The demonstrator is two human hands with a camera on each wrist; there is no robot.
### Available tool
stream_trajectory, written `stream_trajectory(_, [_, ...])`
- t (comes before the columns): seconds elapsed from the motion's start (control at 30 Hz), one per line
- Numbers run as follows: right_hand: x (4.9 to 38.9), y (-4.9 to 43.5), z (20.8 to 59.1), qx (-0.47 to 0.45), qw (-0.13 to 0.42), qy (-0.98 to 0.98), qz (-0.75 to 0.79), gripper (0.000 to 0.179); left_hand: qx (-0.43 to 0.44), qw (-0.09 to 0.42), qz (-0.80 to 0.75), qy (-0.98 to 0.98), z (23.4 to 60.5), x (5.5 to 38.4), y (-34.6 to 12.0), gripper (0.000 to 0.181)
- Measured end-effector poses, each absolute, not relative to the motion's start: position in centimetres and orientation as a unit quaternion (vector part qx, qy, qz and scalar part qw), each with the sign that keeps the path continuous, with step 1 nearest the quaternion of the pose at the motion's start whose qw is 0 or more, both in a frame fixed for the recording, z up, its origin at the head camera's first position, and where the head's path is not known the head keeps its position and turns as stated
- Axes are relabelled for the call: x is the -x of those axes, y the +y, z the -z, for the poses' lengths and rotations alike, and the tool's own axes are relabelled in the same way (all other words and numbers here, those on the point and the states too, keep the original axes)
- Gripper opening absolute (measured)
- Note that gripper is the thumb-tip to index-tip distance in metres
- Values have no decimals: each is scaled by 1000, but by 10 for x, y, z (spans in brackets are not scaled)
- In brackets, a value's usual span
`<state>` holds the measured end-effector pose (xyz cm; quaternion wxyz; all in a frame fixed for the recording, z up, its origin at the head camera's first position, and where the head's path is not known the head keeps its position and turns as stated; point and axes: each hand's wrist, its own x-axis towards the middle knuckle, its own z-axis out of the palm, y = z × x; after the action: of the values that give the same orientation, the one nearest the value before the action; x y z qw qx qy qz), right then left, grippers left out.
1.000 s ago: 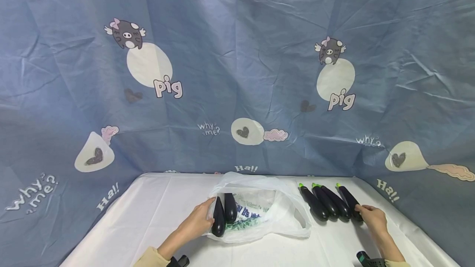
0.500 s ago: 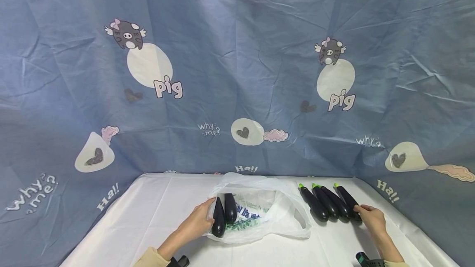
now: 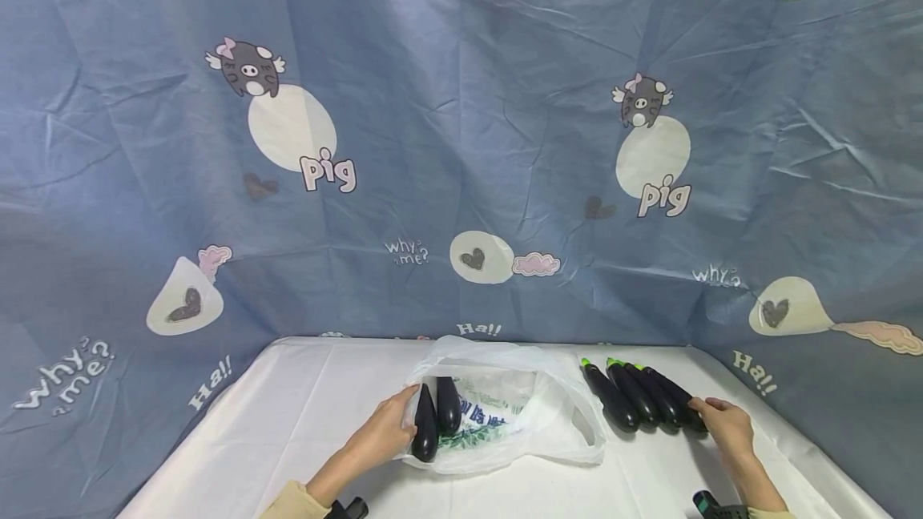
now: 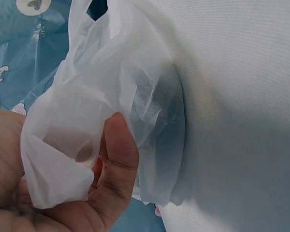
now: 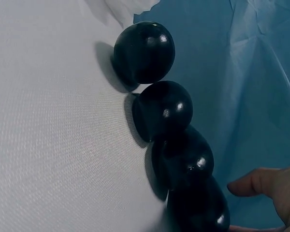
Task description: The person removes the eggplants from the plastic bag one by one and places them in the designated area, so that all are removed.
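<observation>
At the left rim of a white plastic bag (image 3: 534,455), my left hand (image 3: 385,427) grips the thin film between thumb and fingers; the left wrist view shows the bag's gathered edge (image 4: 63,179) in it. Two dark eggplants lie inside the open bag, the nearer eggplant (image 3: 425,427) beside that hand. My right hand (image 3: 727,427) is at the rounded end of the rightmost eggplant (image 5: 198,205) in a row on the table. In the right wrist view its thumb (image 5: 253,182) reaches out straight just off the eggplant's skin, while another finger lies along its side, partly out of frame.
Left of that eggplant lie several more in the row, side by side with green stem ends away from me; the leftmost eggplant (image 3: 609,396) is near the bag's handle. A white cloth covers the table (image 3: 310,391). A blue printed curtain (image 3: 461,142) hangs behind.
The rightmost eggplant's stem end has swung left, so it now lies against its neighbour. My right hand has stayed about where it was. Left hand and bag look unchanged.
</observation>
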<state>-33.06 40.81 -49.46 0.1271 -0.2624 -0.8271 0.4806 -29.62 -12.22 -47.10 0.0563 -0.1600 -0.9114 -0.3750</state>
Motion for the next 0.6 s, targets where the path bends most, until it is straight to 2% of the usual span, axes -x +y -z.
stream_trajectory(0.27, [328,412,493,272,145,-821,-480,62,156,45,373,-913,470,296,-123,67])
stream_trajectory(0.43, [329,412,488,294,133,-810,-489,66,155,48,370,-915,468,295,-123,67])
stream_trajectory(0.6, [331,409,485,296,148,-814,-478,66,157,53,366,-916,468,295,-123,66])
